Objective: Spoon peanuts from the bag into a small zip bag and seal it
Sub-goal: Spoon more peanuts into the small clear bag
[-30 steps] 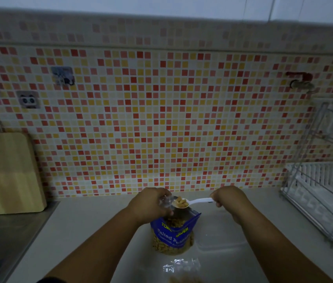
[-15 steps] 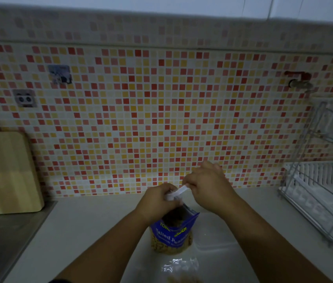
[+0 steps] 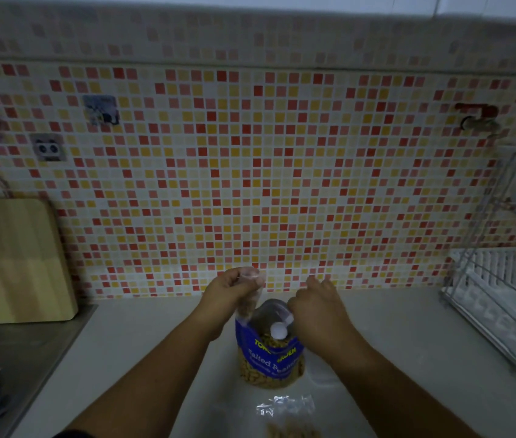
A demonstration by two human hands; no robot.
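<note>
Counter point(image 3: 392, 327) runs open between peanut bag point(image 3: 269, 361) and dish rack point(image 3: 503, 295). Left grip point(image 3: 231, 289) pinches the zip bag point(image 3: 251, 303) aloft; right grip point(image 3: 316, 308) clutches the spoon point(image 3: 278, 330) at the peanut bag's mouth.

This is a home kitchen, dimly lit. A mosaic tile backsplash point(image 3: 250, 184) in red, orange and yellow runs behind a pale worktop point(image 3: 408, 336). At the left a wooden cutting board point(image 3: 13, 260) leans against the tiles beside a stainless steel sink surround point(image 3: 19, 349). At the right stands a wire dish rack point(image 3: 500, 292), with a red-handled tap point(image 3: 478, 121) on the wall above it. A wall socket point(image 3: 48, 147) sits among the tiles (near some stick-on squares), and a bag of salted peanuts point(image 3: 270, 358) stands on the worktop.
</note>
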